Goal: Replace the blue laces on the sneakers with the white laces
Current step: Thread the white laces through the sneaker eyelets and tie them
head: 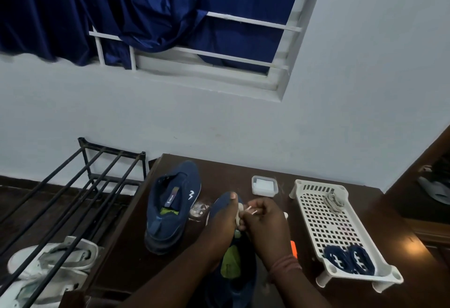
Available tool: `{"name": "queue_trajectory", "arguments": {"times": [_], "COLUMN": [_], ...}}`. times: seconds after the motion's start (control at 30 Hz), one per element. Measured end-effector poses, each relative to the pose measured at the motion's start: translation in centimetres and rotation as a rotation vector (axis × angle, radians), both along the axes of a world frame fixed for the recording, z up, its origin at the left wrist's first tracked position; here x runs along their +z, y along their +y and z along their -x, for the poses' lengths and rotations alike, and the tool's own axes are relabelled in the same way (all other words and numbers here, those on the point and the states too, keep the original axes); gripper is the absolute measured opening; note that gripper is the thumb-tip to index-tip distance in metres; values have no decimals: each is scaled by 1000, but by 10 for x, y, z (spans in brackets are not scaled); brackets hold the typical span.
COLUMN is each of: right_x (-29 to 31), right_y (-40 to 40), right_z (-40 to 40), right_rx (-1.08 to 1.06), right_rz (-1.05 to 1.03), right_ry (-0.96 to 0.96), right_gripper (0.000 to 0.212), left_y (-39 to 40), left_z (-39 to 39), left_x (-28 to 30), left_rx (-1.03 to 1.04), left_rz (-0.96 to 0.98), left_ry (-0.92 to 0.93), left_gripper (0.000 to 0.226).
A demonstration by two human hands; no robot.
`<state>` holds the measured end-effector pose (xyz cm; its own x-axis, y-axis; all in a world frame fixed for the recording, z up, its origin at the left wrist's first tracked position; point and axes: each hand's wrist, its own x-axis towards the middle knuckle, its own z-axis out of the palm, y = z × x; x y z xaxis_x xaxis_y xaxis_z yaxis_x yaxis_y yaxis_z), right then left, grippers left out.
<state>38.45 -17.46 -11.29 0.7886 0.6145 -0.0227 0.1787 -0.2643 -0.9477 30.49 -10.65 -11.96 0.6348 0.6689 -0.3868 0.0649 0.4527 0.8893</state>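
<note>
On the worktop (pixel 136 246), a laceless blue sneaker (pixel 170 207) lies left. The near sneaker (pixel 225 204) is gripped by the left hand (pixel 225 222), while white lace (pixel 248 210) tips are pinched by the right hand (pixel 265 224). Ends should be evened before threading. Blue laces (pixel 348 261) lie coiled in the white tray (pixel 302 185), right.

Unlaced blue sneaker (pixel 171 206) lying on table, second sneaker (pixel 225 206) nearer under hands, white lace (pixel 250 209) at its eyelets, blue laces (pixel 348 260) coiled in tray, spare lace (pixel 334 201) there too.
</note>
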Motion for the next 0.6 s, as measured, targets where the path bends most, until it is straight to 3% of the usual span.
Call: {"name": "queue_trajectory", "arguments": {"times": [0.1,0.2,0.3,0.5,0.6], "right_x": [-5,-8,-9,-4,-8], "right_y": [4,6,7,6,7], "right_z": [5,4,1,-2,-1], "right_rx": [-128,-199,-155,-208,-267], "right_rz": [-134,-197,-152,-179,-173], "right_ry": [241,355,358,330,347], "right_gripper": [31,24,10,26,20], "left_y": [1,2,0,-2,-8], "left_z": [-8,-7,-3,5,2], "left_x": [0,-7,-9,-10,-2], "left_rx": [-4,-49,0,-82,-63], "left_rz": [-21,-33,-85,-50,-119], "left_ry": [54,41,52,-71,-46], "left_gripper": [64,70,64,42,57]}}
